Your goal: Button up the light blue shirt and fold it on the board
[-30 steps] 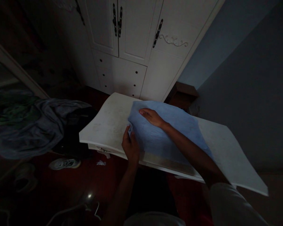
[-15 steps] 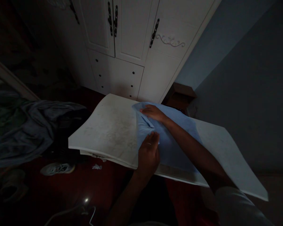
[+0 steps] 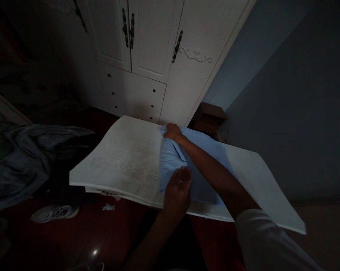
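A light-blue cloth (image 3: 205, 150), perhaps a garment, lies over the middle of a white padded board (image 3: 124, 158). Its left part is folded over, with a raised crease and wrinkles running between my hands. At the cloth's far left corner, my right hand (image 3: 174, 132) is closed on the fabric, fingers curled over the fold. Nearer to me, my left hand (image 3: 178, 192), with a ring on one finger, pinches the lower end of the fold. Its thumb is mostly hidden. Dark stains mark the board left of the cloth.
A white wardrobe (image 3: 141, 90) with drawers stands behind the board. By the wall is a small brown wooden cabinet (image 3: 211, 116). Grey clothes (image 3: 25, 158) hang in a heap at left. A shoe (image 3: 55, 213) and a crumpled scrap (image 3: 108, 207) lie on the red floor.
My right hand has shifted left to the far corner and curled onto the fabric. The folded left flap spreads wider, with more wrinkles. The view has turned slightly.
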{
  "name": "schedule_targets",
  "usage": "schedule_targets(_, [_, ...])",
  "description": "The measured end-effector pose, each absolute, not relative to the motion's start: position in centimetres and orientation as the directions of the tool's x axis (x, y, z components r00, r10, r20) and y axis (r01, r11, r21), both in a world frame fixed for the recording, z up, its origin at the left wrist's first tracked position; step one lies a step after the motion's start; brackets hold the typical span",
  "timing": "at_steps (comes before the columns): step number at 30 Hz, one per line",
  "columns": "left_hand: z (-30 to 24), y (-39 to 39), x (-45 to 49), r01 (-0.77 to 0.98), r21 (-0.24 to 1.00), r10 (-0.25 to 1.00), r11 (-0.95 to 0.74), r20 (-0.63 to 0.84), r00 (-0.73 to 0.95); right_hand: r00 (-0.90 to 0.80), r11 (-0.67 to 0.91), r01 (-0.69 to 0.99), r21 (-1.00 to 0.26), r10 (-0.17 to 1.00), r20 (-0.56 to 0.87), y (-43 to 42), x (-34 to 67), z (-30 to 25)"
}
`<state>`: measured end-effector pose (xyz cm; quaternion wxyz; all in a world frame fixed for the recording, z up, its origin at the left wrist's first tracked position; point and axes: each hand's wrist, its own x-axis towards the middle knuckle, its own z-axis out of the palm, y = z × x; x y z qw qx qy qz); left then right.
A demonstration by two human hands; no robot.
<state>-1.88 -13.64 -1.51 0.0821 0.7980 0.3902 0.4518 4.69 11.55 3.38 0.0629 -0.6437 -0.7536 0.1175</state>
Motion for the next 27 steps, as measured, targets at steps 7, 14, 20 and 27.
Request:
schedule_targets(7, [0.0, -14.3, -1.7, 0.504, 0.431, 0.622, -0.748, 0.719, 0.309, 0.108, -0.148, 0.831, -0.537, 0.989, -0.106, 10.7, 9.5, 6.2])
schedule_targets(14, [3.0, -15.1, 0.0, 0.424, 0.387, 0.561, -0.819, 0.698, 0.445, 0.197, -0.392, 0.258, -0.883, 0.916, -0.349, 8.4, 14.1, 8.2])
schedule_targets(20, [4.4, -15.2, 3.1, 0.352, 0.385, 0.520, -0.853, 0.671, 0.529, 0.228, -0.319, 0.219, -0.922, 0.936, -0.270, 7.0, 18.2, 9.3])
schedule_targets(27, [4.7, -15.3, 7.5, 0.328, 0.351, 0.477, -0.877, 0.568, 0.671, 0.244, -0.274, 0.339, -0.900, 0.950, -0.197, 6.1, 24.2, 9.2])
